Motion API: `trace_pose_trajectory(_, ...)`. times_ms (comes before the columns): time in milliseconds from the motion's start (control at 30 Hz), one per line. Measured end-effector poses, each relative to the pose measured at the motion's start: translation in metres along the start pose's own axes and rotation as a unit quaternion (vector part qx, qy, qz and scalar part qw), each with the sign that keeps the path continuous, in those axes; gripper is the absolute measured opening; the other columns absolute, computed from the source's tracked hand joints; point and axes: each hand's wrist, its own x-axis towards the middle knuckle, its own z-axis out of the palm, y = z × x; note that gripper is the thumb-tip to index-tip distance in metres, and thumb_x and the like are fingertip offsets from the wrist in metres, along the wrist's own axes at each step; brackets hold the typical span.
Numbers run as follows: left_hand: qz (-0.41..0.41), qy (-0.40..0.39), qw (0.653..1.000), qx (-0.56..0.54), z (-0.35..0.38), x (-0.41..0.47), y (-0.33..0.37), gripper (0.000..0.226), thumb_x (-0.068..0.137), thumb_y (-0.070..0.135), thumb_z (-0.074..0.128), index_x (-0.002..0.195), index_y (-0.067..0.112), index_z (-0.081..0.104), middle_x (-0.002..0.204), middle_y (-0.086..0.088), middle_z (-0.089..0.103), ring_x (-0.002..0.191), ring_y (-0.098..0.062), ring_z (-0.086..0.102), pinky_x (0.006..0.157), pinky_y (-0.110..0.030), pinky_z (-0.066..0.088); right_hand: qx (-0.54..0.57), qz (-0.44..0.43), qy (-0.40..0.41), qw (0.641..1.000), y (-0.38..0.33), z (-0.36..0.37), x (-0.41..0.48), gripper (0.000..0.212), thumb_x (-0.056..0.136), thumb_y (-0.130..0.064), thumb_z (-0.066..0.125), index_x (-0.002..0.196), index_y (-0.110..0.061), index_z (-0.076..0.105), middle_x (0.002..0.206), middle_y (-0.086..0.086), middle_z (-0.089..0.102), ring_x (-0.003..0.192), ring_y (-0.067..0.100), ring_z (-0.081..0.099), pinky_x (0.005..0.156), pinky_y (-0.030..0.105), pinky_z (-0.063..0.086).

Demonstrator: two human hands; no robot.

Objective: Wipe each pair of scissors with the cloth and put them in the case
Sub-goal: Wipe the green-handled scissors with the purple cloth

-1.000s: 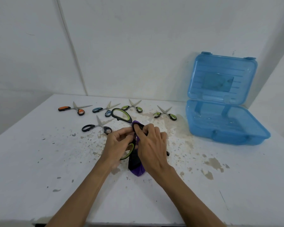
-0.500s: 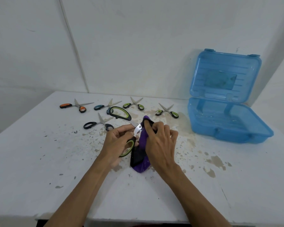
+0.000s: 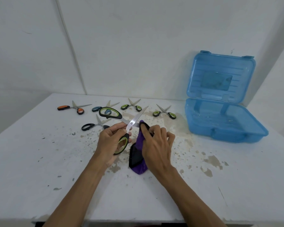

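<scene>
Head view: open blue case (image 3: 228, 136), lid (image 3: 220, 69) upright

Both arms are bare as far as I can see them: the left forearm (image 3: 75, 192) and right forearm (image 3: 185, 192) are slim, the left grip (image 3: 112, 141) bare too, tendons ridging the back of the right grip (image 3: 156, 145).
</scene>
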Motion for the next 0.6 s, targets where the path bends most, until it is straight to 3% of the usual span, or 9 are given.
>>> trace_pose_trajectory(67,0.004,-0.001,1.000,0.000,-0.003,0.001,0.002,0.018,0.095,-0.004,0.063,0.102,0.007,0.075,0.091,-0.021,0.075,0.074,-0.025,0.071,0.067,-0.033,0.061,0.001,0.034,0.002,0.999,0.012,0.004,0.002,0.051,0.083,-0.008,0.056,0.132,-0.019,0.062,0.099,0.003,0.055,0.088,0.022,0.050,0.081,0.040,0.035)
trace_pose_trajectory(200,0.026,0.013,0.999,0.029,-0.007,0.005,0.004,0.020,0.095,-0.003,0.062,0.102,0.009,0.077,0.091,-0.019,0.076,0.071,-0.024,0.069,0.067,-0.031,0.060,0.020,0.110,0.016,0.994,0.030,0.003,0.008,0.054,0.083,-0.009,0.045,0.134,-0.017,0.062,0.100,0.004,0.056,0.089,0.022,0.052,0.082,0.041,0.035)
trace_pose_trajectory(300,0.035,0.021,0.998,0.038,0.000,0.003,0.002,0.019,0.094,-0.003,0.064,0.099,0.010,0.076,0.088,-0.016,0.077,0.072,-0.023,0.072,0.064,-0.029,0.061,0.041,0.040,0.021,0.998,0.011,0.000,0.006,0.054,0.082,-0.010,0.051,0.135,-0.015,0.059,0.102,0.004,0.055,0.091,0.021,0.051,0.085,0.042,0.037)
trace_pose_trajectory(400,0.025,0.021,0.999,0.015,0.004,-0.001,0.000,0.018,0.095,-0.001,0.065,0.096,0.013,0.076,0.086,-0.013,0.077,0.075,-0.022,0.073,0.064,-0.029,0.062,0.034,-0.021,-0.007,0.999,-0.010,0.002,0.002,0.056,0.082,-0.015,0.038,0.134,-0.016,0.058,0.102,0.003,0.054,0.091,0.022,0.051,0.087,0.042,0.036)
trace_pose_trajectory(500,0.022,0.024,0.999,-0.011,-0.001,-0.001,0.004,0.023,0.096,-0.001,0.062,0.092,0.015,0.078,0.082,-0.014,0.075,0.068,-0.022,0.069,0.071,-0.033,0.063,0.028,0.037,-0.017,0.999,0.004,0.006,0.006,0.058,0.082,-0.013,0.034,0.134,-0.016,0.060,0.101,0.002,0.055,0.091,0.021,0.050,0.087,0.042,0.035)
trace_pose_trajectory(600,0.027,0.027,0.999,-0.025,-0.004,0.001,0.008,0.020,0.097,-0.001,0.061,0.100,0.010,0.077,0.082,-0.015,0.072,0.062,-0.021,0.067,0.066,-0.029,0.062,0.063,0.120,-0.072,0.988,0.024,0.004,0.005,0.051,0.090,-0.016,0.037,0.135,-0.018,0.059,0.105,0.002,0.056,0.096,0.020,0.051,0.091,0.042,0.036)
